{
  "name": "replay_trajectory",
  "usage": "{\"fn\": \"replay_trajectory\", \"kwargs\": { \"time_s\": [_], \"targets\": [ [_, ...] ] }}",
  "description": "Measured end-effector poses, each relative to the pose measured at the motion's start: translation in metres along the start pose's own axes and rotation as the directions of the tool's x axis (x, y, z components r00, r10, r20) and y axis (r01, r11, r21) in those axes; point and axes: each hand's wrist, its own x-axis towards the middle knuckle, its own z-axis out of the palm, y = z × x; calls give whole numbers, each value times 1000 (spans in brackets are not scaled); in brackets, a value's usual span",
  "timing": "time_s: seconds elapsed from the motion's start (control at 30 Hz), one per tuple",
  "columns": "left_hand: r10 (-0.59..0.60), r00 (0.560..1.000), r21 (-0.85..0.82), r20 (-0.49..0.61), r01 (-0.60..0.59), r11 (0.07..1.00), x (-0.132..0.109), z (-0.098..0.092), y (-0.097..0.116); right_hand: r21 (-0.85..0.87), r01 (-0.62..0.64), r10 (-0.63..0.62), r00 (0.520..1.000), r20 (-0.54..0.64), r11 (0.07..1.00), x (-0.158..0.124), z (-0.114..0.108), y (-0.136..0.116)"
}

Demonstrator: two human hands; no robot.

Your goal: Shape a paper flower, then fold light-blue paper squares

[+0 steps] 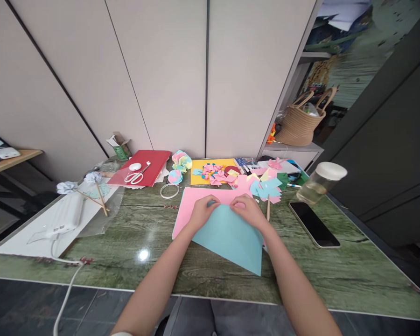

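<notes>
A light blue sheet of paper (233,235) is held by its far edge between both of my hands, its near corner slanting down toward me. My left hand (203,210) pinches that edge on the left, with thumb and fingers together. On the right, my right hand (247,208) grips the same edge in a similar pinch. Under the blue sheet lies pink paper (186,205), flat on the table and partly covered by my hands. A pencil-like wooden stick (268,208) lies just right of my right hand.
White scissors (134,177) rest on a red folder (153,163). Paper scraps (266,186) and a yellow sheet (196,179) lie at the back. A phone (314,224) and a lidded bottle (318,184) stand right; a power strip (67,214) with a cable lies left.
</notes>
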Motion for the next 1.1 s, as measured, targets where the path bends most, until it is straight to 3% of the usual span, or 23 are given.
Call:
{"fn": "replay_trajectory", "kwargs": {
  "time_s": [0.3,0.57,0.73,0.87,1.0,1.1],
  "targets": [
    [-32,990,48,-134,39,998,9,-33,-12,-59,-93,94,995,17,994,-8,-31,26],
    [-62,994,32,-87,65,997,9,-19,-21,-238,-303,282,952,-119,923,-12,-33,52],
    [-79,991,39,-111,84,996,11,-22,-30,-264,-388,334,915,-225,883,-16,-40,59],
    [-77,992,46,-102,82,996,12,-23,-30,-190,-292,256,947,-194,937,-12,-40,49],
    [-64,995,65,-80,69,996,11,-20,-28,-105,-128,120,989,-83,986,-5,-23,33],
    [-70,994,111,-86,79,991,9,-21,-27,-80,-87,84,996,-43,993,-1,-9,27]
  ]
}}
